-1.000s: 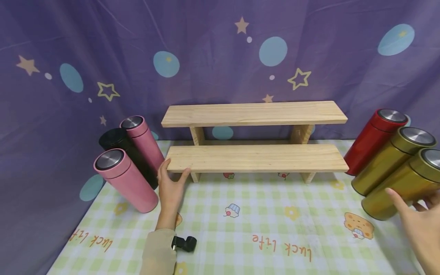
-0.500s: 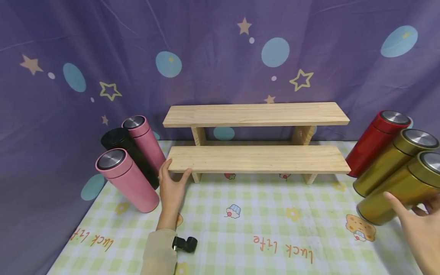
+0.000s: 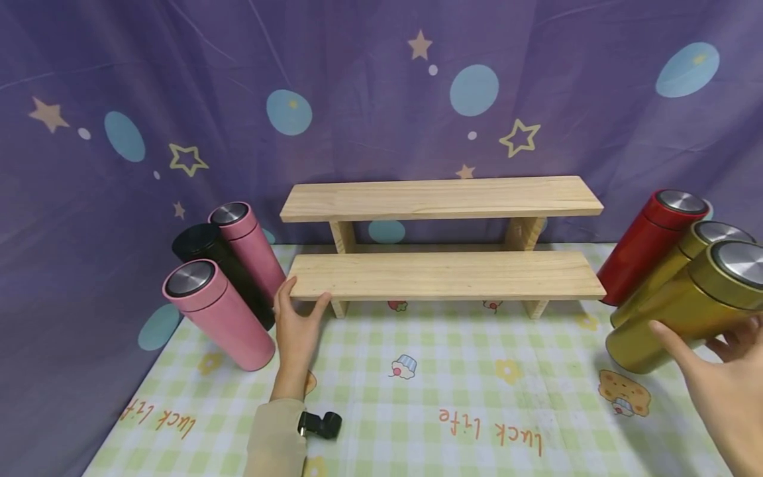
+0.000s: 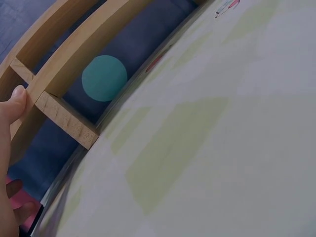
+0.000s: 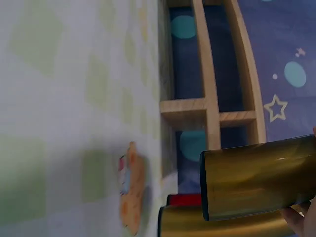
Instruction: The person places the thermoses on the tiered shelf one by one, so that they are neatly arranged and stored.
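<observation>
On the right of the head view, my right hand [image 3: 724, 381] grips a gold thermos bottle [image 3: 673, 331] with a steel-topped lid. It is tilted, and in the right wrist view its base [image 5: 205, 185] hangs above the tablecloth. A second gold thermos [image 3: 646, 288] and a red thermos [image 3: 640, 248] stand behind it. My left hand [image 3: 296, 331] holds the left front corner of the two-tier wooden shelf [image 3: 447, 275], its thumb on the lower board's front edge. In the left wrist view the thumb [image 4: 17, 101] touches the wood; the other fingers show only partly.
Left of the shelf stand a pink thermos [image 3: 220, 315], a black thermos [image 3: 238, 278] and another pink thermos [image 3: 256, 248]. A green checked tablecloth [image 3: 453, 391] covers the table. A purple curtain [image 3: 369, 59] hangs behind the shelf.
My right hand has raised the gold thermos off the cloth and moved it a little left, so it covers more of the second gold one. The left hand stays at the shelf corner.
</observation>
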A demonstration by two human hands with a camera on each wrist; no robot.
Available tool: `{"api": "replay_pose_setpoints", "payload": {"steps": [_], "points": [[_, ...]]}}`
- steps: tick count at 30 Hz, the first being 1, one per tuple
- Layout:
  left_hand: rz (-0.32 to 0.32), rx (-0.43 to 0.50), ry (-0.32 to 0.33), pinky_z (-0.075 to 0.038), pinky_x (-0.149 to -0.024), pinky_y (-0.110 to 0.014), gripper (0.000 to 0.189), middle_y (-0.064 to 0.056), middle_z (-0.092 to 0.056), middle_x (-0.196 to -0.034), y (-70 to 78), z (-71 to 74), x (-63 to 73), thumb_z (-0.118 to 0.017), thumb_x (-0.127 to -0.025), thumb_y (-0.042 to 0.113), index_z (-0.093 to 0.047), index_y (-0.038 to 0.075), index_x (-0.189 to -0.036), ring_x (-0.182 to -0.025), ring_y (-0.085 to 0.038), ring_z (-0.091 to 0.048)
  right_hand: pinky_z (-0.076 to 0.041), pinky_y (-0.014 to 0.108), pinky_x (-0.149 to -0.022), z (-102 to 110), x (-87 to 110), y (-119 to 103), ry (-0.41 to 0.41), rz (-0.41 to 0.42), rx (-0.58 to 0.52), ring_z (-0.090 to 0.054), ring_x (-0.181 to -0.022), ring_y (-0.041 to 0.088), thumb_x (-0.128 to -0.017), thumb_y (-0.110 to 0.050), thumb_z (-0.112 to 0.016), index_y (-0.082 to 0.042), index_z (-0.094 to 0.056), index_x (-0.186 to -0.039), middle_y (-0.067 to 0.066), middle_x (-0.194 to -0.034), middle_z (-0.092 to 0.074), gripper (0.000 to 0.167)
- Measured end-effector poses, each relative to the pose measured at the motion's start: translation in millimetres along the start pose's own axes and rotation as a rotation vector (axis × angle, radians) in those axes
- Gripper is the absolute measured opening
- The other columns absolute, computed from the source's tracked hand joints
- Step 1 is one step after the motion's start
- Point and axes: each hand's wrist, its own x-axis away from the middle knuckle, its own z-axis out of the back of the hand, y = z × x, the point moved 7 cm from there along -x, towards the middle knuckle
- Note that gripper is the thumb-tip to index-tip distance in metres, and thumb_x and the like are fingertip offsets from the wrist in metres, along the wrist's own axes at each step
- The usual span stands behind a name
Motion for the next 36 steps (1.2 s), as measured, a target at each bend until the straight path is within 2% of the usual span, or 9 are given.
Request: {"api": "replay_pose_setpoints", "payload": {"steps": [8, 16, 27, 31, 36], "points": [[-0.001, 0.066, 0.012, -0.029, -0.110, -0.050, 0.080, -0.005, -0.034, -0.152, 0.1, 1.5, -1.3, -0.078, -0.082, 0.049, -0.042, 0.018, -0.146, -0.139, -0.026, -0.033, -0.041, 0.009, -0.085, -11, -2.1, -27, -0.047, 0.105, -0.069, -0.055, -0.109, 0.006, -0.069, 0.018, -0.078, -0.017, -0.040, -0.147, -0.006, -0.128, -0.055, 0.093], [-0.003, 0.060, 0.023, -0.029, -0.110, -0.051, 0.079, -0.006, -0.035, -0.152, -0.9, 2.6, -2.1, -0.079, -0.082, 0.047, -0.043, 0.017, -0.146, -0.139, -0.027, -0.033, -0.042, 0.011, -0.090, -25, -5.0, -45, -0.068, 0.119, -0.121, -0.053, -0.115, 0.010, -0.068, 0.020, -0.077, -0.017, -0.037, -0.149, 0.000, -0.137, -0.049, 0.098], [-0.013, 0.055, 0.041, -0.030, -0.110, -0.051, 0.078, -0.007, -0.036, -0.151, -0.2, 2.4, -3.3, -0.080, -0.081, 0.046, -0.044, 0.017, -0.145, -0.138, -0.028, -0.034, -0.043, 0.014, -0.089, -51, -10.8, -65, -0.133, 0.205, -0.200, -0.055, -0.113, 0.014, -0.068, 0.019, -0.078, -0.017, -0.037, -0.149, 0.004, -0.134, -0.053, 0.097], [-0.001, 0.054, 0.033, -0.030, -0.110, -0.051, 0.079, -0.006, -0.036, -0.151, -0.6, 1.0, -2.4, -0.079, -0.081, 0.048, -0.044, 0.019, -0.146, -0.138, -0.028, -0.034, -0.045, 0.015, -0.082, -61, -14.9, -71, -0.155, 0.181, -0.270, -0.058, -0.108, 0.014, -0.068, 0.018, -0.078, -0.016, -0.040, -0.147, 0.005, -0.129, -0.057, 0.094], [0.008, 0.061, 0.030, -0.029, -0.110, -0.052, 0.078, -0.007, -0.036, -0.151, -0.6, 0.5, -0.3, -0.079, -0.082, 0.047, -0.044, 0.018, -0.146, -0.139, -0.028, -0.034, -0.046, 0.016, -0.071, -75, -19.5, -78, -0.189, 0.086, -0.406, -0.060, -0.102, 0.015, -0.070, 0.016, -0.078, -0.018, -0.043, -0.144, 0.006, -0.124, -0.060, 0.089]]}}
